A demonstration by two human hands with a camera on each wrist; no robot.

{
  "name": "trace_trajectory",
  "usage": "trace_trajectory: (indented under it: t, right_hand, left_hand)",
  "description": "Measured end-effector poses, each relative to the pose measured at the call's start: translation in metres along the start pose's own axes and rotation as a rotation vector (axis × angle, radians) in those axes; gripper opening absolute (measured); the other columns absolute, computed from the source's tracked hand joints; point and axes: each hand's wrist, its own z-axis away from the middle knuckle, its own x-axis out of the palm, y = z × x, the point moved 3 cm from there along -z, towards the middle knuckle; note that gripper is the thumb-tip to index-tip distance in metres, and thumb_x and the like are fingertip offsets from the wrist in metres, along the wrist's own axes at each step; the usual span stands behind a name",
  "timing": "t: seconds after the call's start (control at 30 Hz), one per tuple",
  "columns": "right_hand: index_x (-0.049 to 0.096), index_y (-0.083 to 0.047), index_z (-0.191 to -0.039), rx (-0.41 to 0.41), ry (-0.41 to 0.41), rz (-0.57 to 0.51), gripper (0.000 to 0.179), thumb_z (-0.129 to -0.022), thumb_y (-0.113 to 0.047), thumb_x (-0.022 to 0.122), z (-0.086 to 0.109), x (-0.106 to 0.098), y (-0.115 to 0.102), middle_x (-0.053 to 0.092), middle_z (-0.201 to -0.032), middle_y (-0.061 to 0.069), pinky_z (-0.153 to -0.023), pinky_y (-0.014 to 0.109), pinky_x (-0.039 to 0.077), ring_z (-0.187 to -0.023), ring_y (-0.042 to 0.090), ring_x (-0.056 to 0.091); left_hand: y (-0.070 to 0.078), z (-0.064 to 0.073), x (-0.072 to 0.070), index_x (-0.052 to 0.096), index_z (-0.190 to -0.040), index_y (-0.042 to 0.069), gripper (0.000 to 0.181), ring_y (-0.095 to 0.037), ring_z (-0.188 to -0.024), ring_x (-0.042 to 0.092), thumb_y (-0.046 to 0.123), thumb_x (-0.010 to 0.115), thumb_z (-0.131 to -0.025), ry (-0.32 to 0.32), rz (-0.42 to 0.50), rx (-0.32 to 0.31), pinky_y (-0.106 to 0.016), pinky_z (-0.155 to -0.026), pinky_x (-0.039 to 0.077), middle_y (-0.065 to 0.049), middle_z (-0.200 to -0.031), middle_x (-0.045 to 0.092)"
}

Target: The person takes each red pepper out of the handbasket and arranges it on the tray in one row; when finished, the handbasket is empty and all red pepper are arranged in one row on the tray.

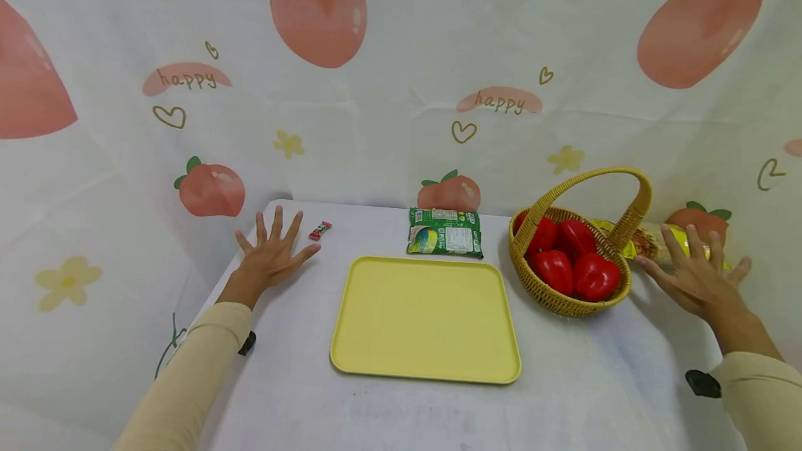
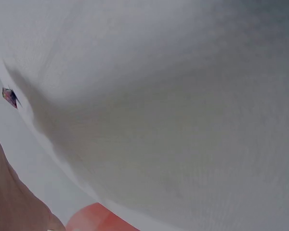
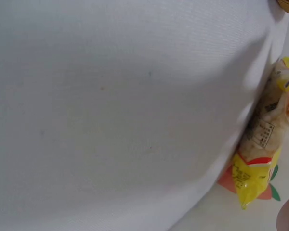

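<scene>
Spread wide with straight fingers, my left hand (image 1: 271,257) is over the table's left side and holds nothing. A small red wrapped candy (image 1: 320,230) lies just right of its fingertips. On the other side my right hand (image 1: 702,277) is also spread and holds nothing. Behind its fingers lies a clear and yellow food packet (image 1: 654,243), partly hidden by the hand and the basket; the right wrist view shows the packet (image 3: 262,130) along the table's back edge. To the left of this hand stands a yellow wicker basket (image 1: 567,308) with several red bell peppers (image 1: 554,271) inside.
A yellow rectangular tray (image 1: 426,319) lies mid-table. Behind it a green printed packet (image 1: 445,232) lies flat near the back edge. The basket's tall arched handle (image 1: 601,174) rises above the peppers. A fruit-printed cloth (image 1: 388,124) hangs behind the white table (image 1: 401,416).
</scene>
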Motion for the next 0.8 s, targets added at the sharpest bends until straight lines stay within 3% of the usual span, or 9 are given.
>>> trace_trajectory:
  t: [0.37,0.57,0.67,0.8]
  right_hand:
    - [-0.008,-0.012,-0.168,0.003,0.003,-0.006,0.099,-0.103,-0.070,0.038,0.001,-0.005,0.000,-0.019,-0.168,0.035,-0.097,0.095,-0.017,-0.149,0.063,-0.027]
    - [-0.005,-0.012,-0.169,-0.005,0.031,-0.009,0.097,-0.104,-0.068,0.039,0.004,-0.009,-0.001,-0.016,-0.169,0.034,-0.098,0.096,-0.014,-0.151,0.062,-0.023]
    - [0.002,-0.010,-0.170,-0.033,0.085,-0.023,0.093,-0.105,-0.064,0.042,0.007,-0.009,-0.005,-0.003,-0.168,0.038,-0.102,0.095,-0.003,-0.151,0.066,-0.007]
    - [0.019,-0.002,-0.165,-0.088,0.206,-0.076,0.082,-0.107,-0.051,0.050,0.011,-0.011,-0.015,0.018,-0.159,0.041,-0.099,0.086,0.014,-0.142,0.067,0.016]
  left_hand:
    - [0.003,-0.001,-0.003,0.005,-0.172,0.017,0.097,-0.059,-0.154,-0.023,0.077,0.035,-0.101,-0.006,0.010,0.004,-0.092,-0.105,-0.015,-0.028,-0.174,-0.014]
    - [0.003,-0.004,-0.002,0.007,-0.172,0.016,0.097,-0.060,-0.155,-0.016,0.077,0.034,-0.101,0.015,0.026,0.009,-0.091,-0.107,-0.012,-0.028,-0.174,-0.012]
    - [0.005,-0.003,-0.002,0.013,-0.170,0.012,0.089,-0.060,-0.157,-0.002,0.066,0.040,-0.106,0.062,0.068,0.014,-0.090,-0.112,-0.001,-0.030,-0.174,-0.002]
    - [0.013,0.004,-0.006,0.035,-0.162,0.002,0.067,-0.058,-0.146,0.032,0.037,0.053,-0.108,0.201,0.136,0.038,-0.081,-0.111,0.030,-0.033,-0.162,0.031]
